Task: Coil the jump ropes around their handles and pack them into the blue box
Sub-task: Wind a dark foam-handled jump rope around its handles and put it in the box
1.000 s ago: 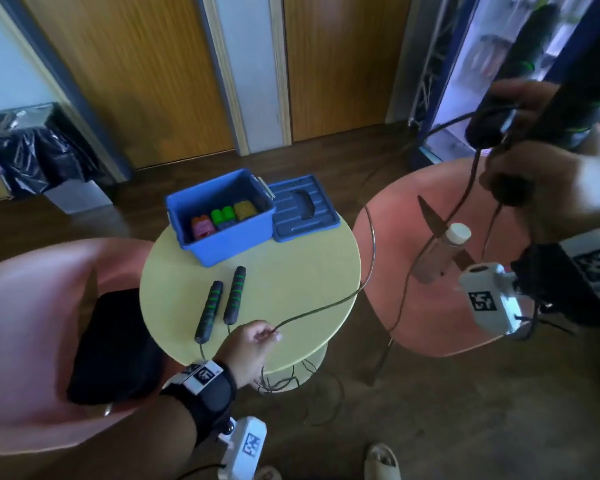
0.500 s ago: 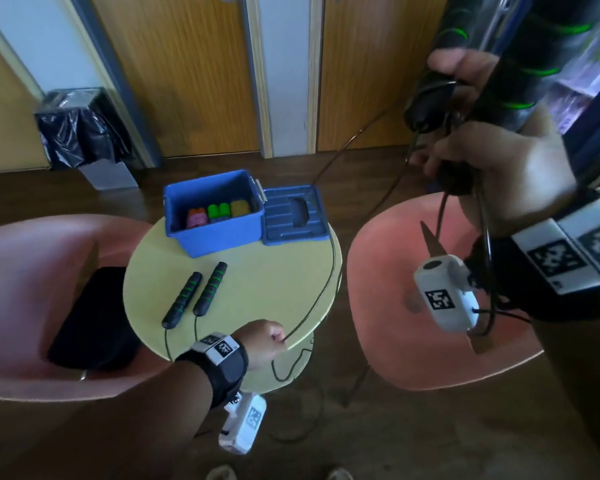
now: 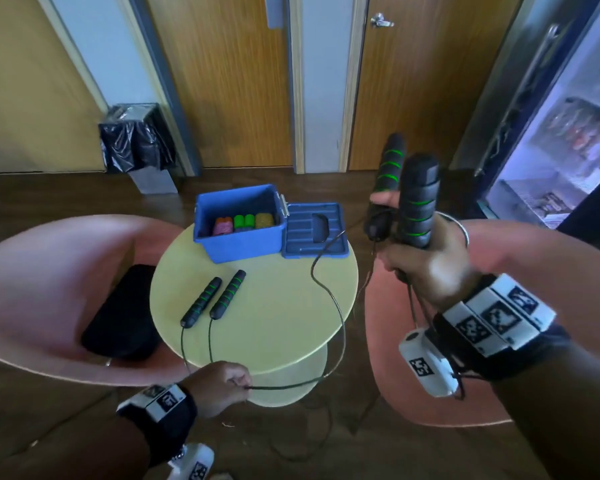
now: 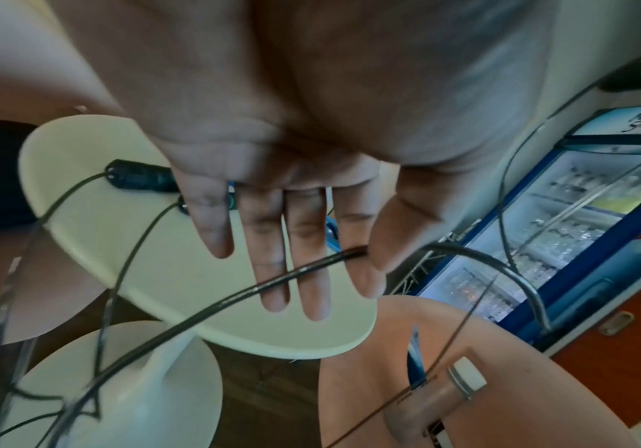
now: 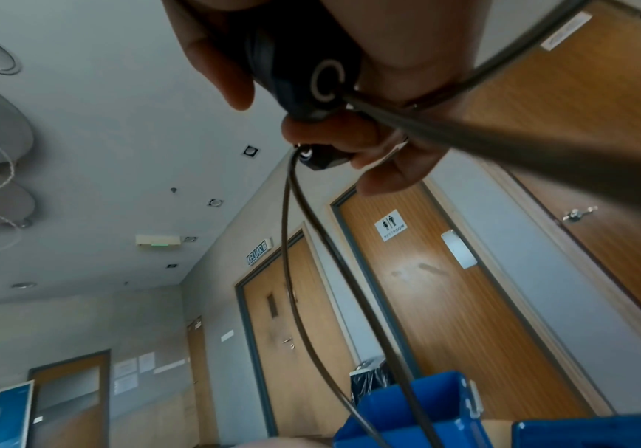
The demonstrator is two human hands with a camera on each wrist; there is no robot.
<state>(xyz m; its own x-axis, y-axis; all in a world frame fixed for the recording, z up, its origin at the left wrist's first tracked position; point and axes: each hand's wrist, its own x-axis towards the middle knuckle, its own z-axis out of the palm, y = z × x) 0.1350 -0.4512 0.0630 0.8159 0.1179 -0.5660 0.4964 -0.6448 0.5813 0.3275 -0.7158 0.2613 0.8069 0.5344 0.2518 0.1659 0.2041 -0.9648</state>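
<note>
Head view: right hand [image 3: 426, 268] at right of frame, fingers wrapped around two black foam jump-rope handles with green rings [image 3: 417, 202], held upright. Thin black rope [image 3: 329, 296] loops from them across round pale-yellow desk [image 3: 284, 306] to left hand [image 3: 219, 388] at lower centre, pinched between thumb and fingers. Second black-and-green handle pair [image 3: 215, 297] lies on desk, centre-left. Open blue plastic box [image 3: 239, 223] at desk's far edge, blue lid [image 3: 314, 230] touching its right side.
</note>
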